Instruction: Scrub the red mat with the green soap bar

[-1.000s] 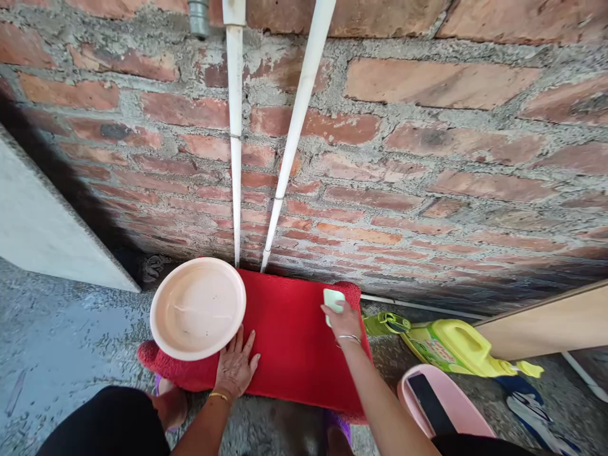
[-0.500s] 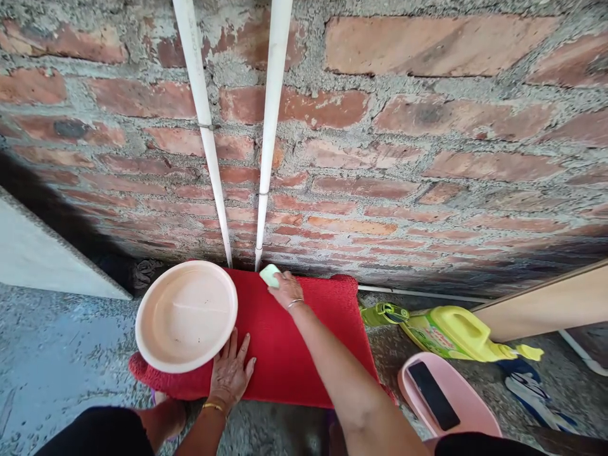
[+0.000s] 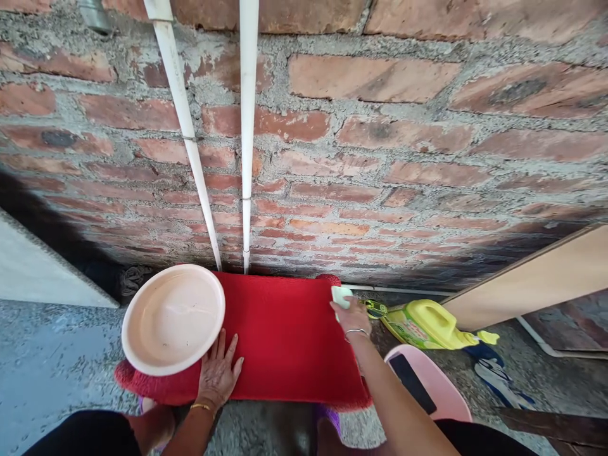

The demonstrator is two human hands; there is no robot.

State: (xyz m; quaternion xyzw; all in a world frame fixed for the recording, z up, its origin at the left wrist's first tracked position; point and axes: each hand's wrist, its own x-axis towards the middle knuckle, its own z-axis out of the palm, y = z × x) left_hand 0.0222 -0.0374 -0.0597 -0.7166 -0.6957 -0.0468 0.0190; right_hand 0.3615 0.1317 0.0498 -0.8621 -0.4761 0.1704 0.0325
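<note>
Cloth (image 3: 285, 342), red and stretched flat, lies in front of me, its far edge along the brick wall (image 3: 356, 164); what bears it from beneath I cannot tell. Taking its middle as the clock's centre, with twelve at the wall, the basin (image 3: 173, 310) sits at nine, apparently on the cloth's end, so I judge its weight helps pin that side. At eight, on the near edge just by the basin, my left hand (image 3: 218, 373) lies palm down with nothing in it, fingers spread; it seems to press there to stop the cloth from sliding. Whether its fingertips touch the rim I cannot tell.

Toward two, by the far corner, my right hand (image 3: 351, 313) is wrapped around a pale green block (image 3: 341, 296), whose far end sticks out beyond my grip. Holding it by the near end probably leaves its underside against the cloth, though that contact is hidden.

My right arm comes in from five and reaches out long, elbow barely bent, wrist leaning toward eleven. My left forearm rises from seven, shorter, fingers pointing toward one and thumb out toward two, as a brace would.
</note>
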